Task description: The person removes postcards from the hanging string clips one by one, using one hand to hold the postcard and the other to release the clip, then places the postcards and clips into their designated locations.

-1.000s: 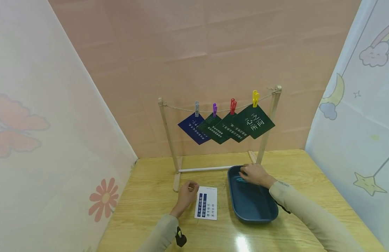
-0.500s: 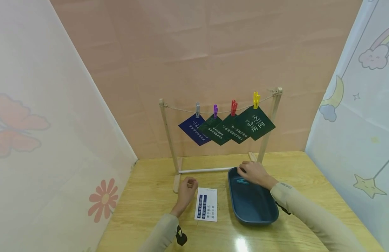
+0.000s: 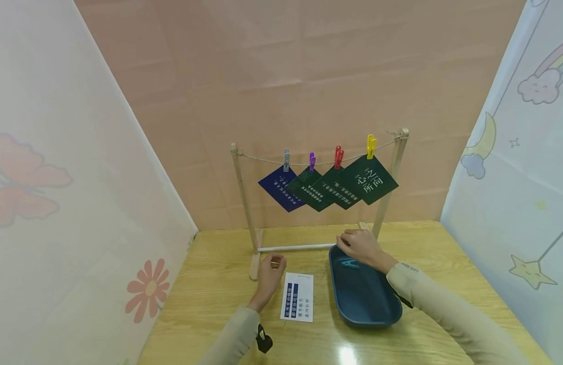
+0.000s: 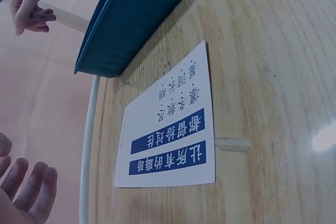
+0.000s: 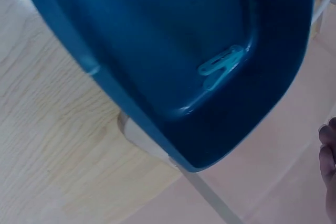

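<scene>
My right hand (image 3: 360,244) is over the far end of the dark blue plastic tub (image 3: 368,304), fingers loosely bent, and no thing shows in them. Inside that tub lies a light blue clothespin (image 5: 223,67), below the hand. To the left, my left hand (image 3: 270,276) hovers near the top left corner of a white card (image 3: 297,298) printed with Chinese characters. In the left wrist view this hand's fingers (image 4: 41,190) are spread apart and slightly bent, holding nothing, and the card lies flat on the table.
Behind, a string (image 3: 263,160) runs between two wooden posts (image 3: 243,197). Green cards (image 3: 368,180) and a navy card (image 3: 280,187) hang from it by grey, purple, red and yellow clothespins (image 3: 371,147). A white bar (image 3: 297,247) joins the posts low down.
My right hand has lifted a little from the tub and shifted left, uncovering more of the light blue clothespin. The left hand has barely moved, drawing slightly away from the white card.
</scene>
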Demonstrator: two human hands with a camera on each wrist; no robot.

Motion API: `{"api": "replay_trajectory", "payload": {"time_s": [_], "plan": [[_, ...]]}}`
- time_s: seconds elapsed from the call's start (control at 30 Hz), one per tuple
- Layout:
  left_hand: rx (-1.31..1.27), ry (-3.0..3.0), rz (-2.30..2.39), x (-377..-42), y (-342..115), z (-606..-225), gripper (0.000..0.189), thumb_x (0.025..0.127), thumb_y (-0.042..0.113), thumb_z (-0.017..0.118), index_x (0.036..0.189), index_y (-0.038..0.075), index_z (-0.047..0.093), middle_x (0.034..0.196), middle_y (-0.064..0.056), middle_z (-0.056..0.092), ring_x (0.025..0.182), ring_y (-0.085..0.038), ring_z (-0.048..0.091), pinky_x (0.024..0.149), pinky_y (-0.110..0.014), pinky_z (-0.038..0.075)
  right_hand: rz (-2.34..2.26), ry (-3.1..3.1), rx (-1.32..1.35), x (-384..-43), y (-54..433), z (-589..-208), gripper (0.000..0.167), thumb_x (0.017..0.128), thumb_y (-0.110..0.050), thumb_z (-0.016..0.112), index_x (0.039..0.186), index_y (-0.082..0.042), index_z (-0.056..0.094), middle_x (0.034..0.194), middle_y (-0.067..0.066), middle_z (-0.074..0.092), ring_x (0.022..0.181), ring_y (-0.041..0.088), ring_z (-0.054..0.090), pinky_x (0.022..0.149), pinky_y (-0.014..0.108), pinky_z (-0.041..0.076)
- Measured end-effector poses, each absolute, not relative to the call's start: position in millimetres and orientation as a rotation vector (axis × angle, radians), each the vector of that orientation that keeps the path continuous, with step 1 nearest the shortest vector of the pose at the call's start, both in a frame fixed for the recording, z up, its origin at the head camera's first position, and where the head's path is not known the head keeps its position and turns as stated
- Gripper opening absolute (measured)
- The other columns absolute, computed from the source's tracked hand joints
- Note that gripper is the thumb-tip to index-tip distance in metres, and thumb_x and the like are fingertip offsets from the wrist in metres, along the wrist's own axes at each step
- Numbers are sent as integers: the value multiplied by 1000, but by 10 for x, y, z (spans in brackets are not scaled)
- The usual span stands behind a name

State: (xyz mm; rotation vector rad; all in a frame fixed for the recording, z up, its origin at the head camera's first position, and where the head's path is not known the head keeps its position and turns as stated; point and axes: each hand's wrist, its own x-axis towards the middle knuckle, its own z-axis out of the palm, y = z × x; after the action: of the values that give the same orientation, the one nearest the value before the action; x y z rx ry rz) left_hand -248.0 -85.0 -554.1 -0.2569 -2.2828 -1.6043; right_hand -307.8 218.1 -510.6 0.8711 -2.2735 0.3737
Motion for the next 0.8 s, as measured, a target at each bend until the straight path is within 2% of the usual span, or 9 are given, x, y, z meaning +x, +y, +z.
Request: {"api": "replay_trajectory", "payload": {"time_s": [0.2,0.33,0.53,0.67,0.8], "plan": [[-288,-2279,-1599,-2486,-833,-5502,7,93,2,67,98,-3,65,89,-11,64,80,-25,65,72,-29,59,381,-2228,883,-3071,2126,-5054,30,89,-17,62,60,-20,57,55,-10,49,44,2,36,41,20,28],[-272,-2283,-1587,-2497,-822,-5492,8,93,4,68,99,0,65,88,-9,64,78,-23,66,69,-28,58,362,-2174,902,-3062,2108,-5014,32,89,-17,62,58,-20,56,53,-9,50,43,3,35,47,25,27],[-257,-2292,-1603,-2505,-797,-5478,10,94,7,68,101,2,65,89,-8,65,77,-22,66,68,-27,58,350,-2101,889,-3085,2087,-4912,33,87,-18,60,54,-18,55,51,-8,46,44,6,35,44,24,26],[-291,-2272,-1601,-2512,-786,-5464,11,94,6,67,102,0,63,90,-9,65,78,-23,66,70,-28,58,372,-2065,895,-3098,2056,-4811,32,86,-17,62,55,-18,54,53,-7,46,45,8,38,40,24,33],[-320,-2252,-1579,-2537,-786,-5441,11,96,10,66,103,1,63,92,-9,65,81,-24,66,72,-28,58,392,-2068,900,-3102,2019,-4727,31,86,-15,62,56,-18,55,54,-7,49,46,8,41,43,28,40]]}}
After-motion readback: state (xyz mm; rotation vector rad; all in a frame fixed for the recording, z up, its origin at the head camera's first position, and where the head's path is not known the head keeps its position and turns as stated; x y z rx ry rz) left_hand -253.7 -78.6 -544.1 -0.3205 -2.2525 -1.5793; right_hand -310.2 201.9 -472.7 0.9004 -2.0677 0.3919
